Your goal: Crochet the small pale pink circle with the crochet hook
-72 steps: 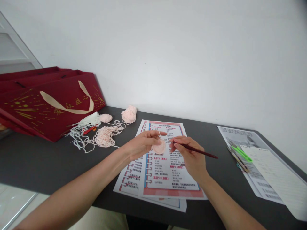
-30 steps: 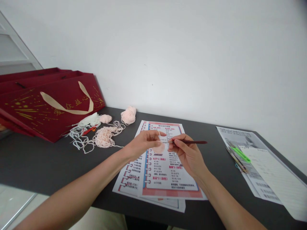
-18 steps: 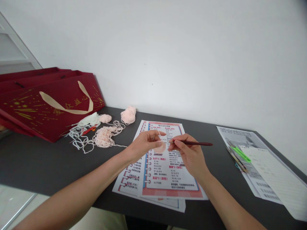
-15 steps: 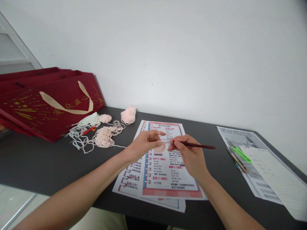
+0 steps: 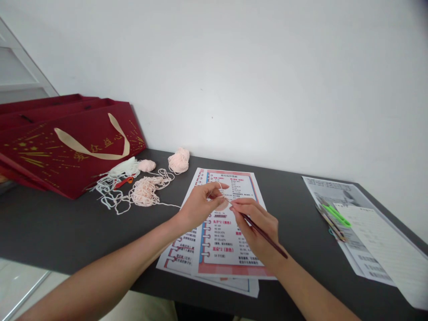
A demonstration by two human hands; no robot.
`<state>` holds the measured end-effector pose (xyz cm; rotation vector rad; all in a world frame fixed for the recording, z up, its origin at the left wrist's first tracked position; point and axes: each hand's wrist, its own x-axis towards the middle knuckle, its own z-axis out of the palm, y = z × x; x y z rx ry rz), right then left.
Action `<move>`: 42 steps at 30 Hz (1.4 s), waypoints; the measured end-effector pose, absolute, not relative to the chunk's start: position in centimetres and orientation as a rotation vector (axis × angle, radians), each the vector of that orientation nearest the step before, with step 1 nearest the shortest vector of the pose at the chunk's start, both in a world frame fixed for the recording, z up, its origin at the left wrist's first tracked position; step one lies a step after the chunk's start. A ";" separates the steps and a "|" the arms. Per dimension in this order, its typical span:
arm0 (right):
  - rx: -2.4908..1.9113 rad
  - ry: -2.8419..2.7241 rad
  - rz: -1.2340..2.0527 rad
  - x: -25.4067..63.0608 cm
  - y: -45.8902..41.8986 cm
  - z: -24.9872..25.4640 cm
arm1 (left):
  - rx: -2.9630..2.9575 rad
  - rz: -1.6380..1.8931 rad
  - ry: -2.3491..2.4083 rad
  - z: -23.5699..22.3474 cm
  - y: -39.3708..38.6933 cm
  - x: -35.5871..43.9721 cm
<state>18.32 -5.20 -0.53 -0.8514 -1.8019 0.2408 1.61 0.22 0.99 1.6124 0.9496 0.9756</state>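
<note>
My left hand (image 5: 199,203) pinches a small round pink crochet piece (image 5: 221,205) above the printed pattern sheets (image 5: 227,232), with a strand of yarn over its forefinger. My right hand (image 5: 256,223) grips a dark red crochet hook (image 5: 264,234). The hook's tip points up-left at the crochet piece and its handle runs back down-right over my wrist. A thin pink strand trails from my left hand to the loose pink yarn pile (image 5: 145,189) on the dark table (image 5: 50,227).
A red gift bag (image 5: 63,142) with a beige handle lies at the back left. A pink yarn ball (image 5: 179,160), white yarn (image 5: 117,174) and a smaller pink lump (image 5: 147,165) lie near it. At right, papers (image 5: 368,232) carry green-handled scissors (image 5: 336,215).
My right hand swung the hook round: its handle pointed right, now it points down-right toward me. The hand dropped slightly and the tip went into the crochet piece. My left hand stayed put.
</note>
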 end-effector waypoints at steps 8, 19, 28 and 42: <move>-0.913 -1.685 0.234 17.2 -5.5 -1.7 | 1.575 1.072 1.072 -0.2 -0.1 2.1; -1.008 -1.580 0.401 16.7 -5.3 -2.1 | 1.561 1.104 1.102 -1.1 0.0 2.4; -0.836 -2.010 0.089 17.8 -5.0 -3.2 | 1.416 1.115 1.008 -1.1 0.0 2.6; -0.823 -1.850 0.111 17.2 -4.9 -2.8 | 1.267 1.140 0.918 -1.1 -0.5 3.0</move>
